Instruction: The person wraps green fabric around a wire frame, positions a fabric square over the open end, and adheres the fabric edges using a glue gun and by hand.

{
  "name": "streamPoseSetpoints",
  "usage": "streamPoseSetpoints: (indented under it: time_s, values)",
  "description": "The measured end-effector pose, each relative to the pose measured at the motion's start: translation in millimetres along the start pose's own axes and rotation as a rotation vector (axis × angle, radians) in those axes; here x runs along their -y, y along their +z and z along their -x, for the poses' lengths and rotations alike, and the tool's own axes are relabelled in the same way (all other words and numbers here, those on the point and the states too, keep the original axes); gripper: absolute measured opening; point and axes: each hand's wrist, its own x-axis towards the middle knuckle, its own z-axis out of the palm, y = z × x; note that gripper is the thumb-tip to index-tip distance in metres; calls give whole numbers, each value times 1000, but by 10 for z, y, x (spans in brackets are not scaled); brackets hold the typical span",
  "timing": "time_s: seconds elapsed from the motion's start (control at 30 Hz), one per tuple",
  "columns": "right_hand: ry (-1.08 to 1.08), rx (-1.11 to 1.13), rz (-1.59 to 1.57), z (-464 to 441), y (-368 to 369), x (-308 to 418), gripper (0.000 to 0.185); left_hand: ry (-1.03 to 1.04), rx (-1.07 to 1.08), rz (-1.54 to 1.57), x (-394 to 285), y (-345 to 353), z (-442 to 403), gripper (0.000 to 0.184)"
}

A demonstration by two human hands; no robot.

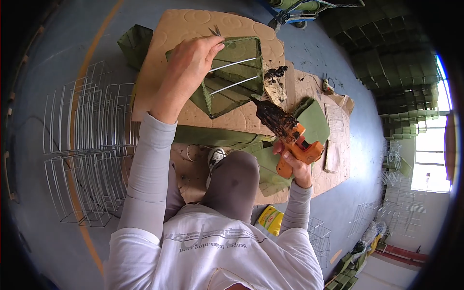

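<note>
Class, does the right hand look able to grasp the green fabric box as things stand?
Probably not: the right hand grips an orange tool, whose blackened nose lies between it and the green fabric box.

**Green box [245, 47] open to view, tip of the orange gun [305, 150] at its corner**

The box, of green fabric, sits in the upper middle of the frame, tilted, its open side facing the camera. Two thin pale rods [235, 85] cross it, roughly side by side, slanting up to the right. Its right edge looks dark. The gun is right of centre, grip downward, body orange, front thickly crusted in black. It points to the upper left; whether its tip touches the fabric cannot be told.
</note>
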Motion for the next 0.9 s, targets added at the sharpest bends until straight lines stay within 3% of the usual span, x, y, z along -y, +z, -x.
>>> streamPoseSetpoints:
  time_s: [0.1, 0.17, 0.43, 0.9]
  values:
    - [34, -59, 142, 11, 99, 132, 26, 29, -22, -1, 4, 82, 29, 27]
    - [34, -71, 267, 18, 129, 199, 26, 91, -102, 0, -13, 144, 50, 15]
    - [39, -52, 876, 12, 307, 659, 39, 147, -108, -36, -106, 329, 54, 16]
    - [80, -102, 859, 42, 403, 718, 35, 175, -171, -61, -63, 435, 90, 9]
